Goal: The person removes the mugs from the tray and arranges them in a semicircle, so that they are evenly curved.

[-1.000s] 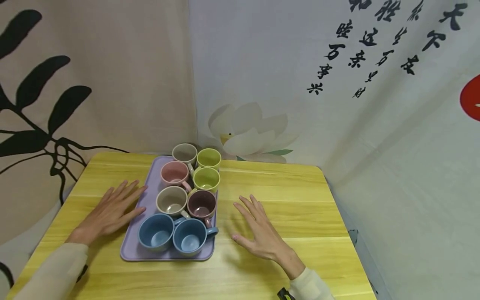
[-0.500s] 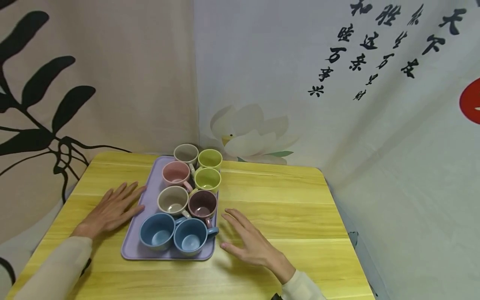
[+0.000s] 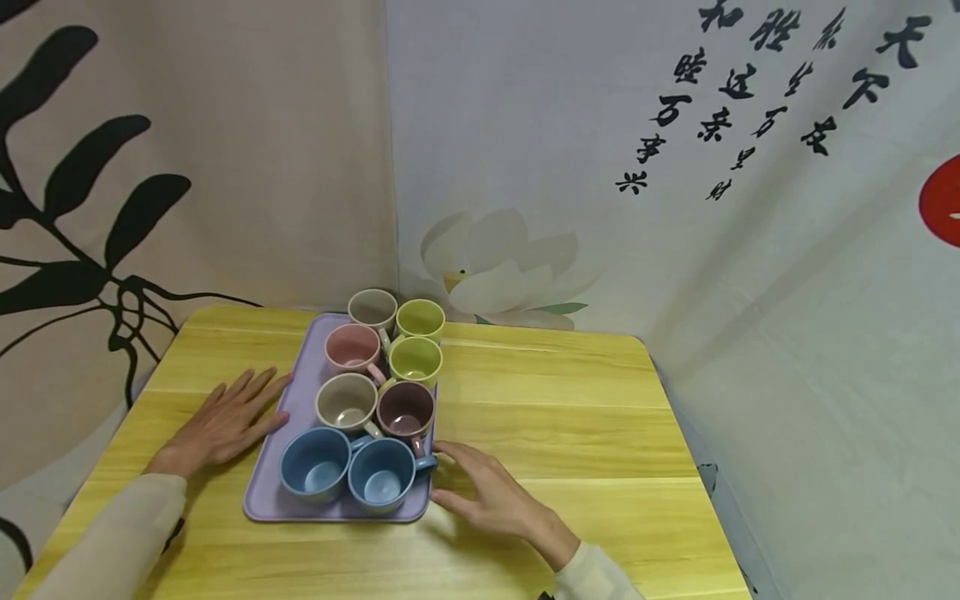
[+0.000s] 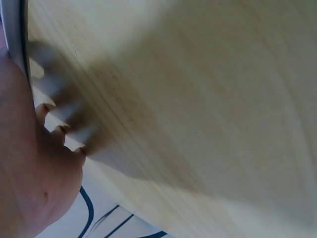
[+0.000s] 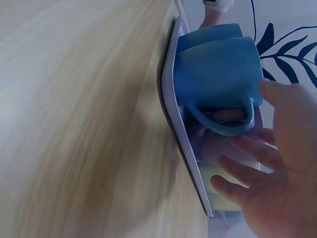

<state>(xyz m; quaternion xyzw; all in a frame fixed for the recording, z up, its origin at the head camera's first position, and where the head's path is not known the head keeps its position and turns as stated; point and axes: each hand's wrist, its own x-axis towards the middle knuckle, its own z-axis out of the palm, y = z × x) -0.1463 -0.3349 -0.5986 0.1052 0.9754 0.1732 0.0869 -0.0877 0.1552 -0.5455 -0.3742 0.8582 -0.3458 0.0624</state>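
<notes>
Beside the tray's left edge, my left hand (image 3: 221, 421) lies with straight, spread fingers, thumb and fingertips at the rim of the lilac tray (image 3: 303, 400). My right hand (image 3: 495, 496), fingers loosely bent and apart, is at the tray's right edge by the handle of the front right blue mug (image 3: 380, 477). In the right wrist view that handle (image 5: 225, 130) shows between thumb and fingers, with no grip on it; contact cannot be told. Another blue mug (image 3: 313, 467) stands left of it. Behind them are a beige mug (image 3: 347, 403) and a plum mug (image 3: 405, 410).
Farther back on the tray stand a pink mug (image 3: 352, 348), two lime-green mugs (image 3: 416, 360) and a grey mug (image 3: 372, 308). They are packed close together. The wooden table (image 3: 570, 400) extends to the right; a printed cloth (image 3: 510, 150) hangs behind it.
My right hand has moved left and slightly toward me, from over the table to the tray's right edge. The left hand and the mugs stay in place.
</notes>
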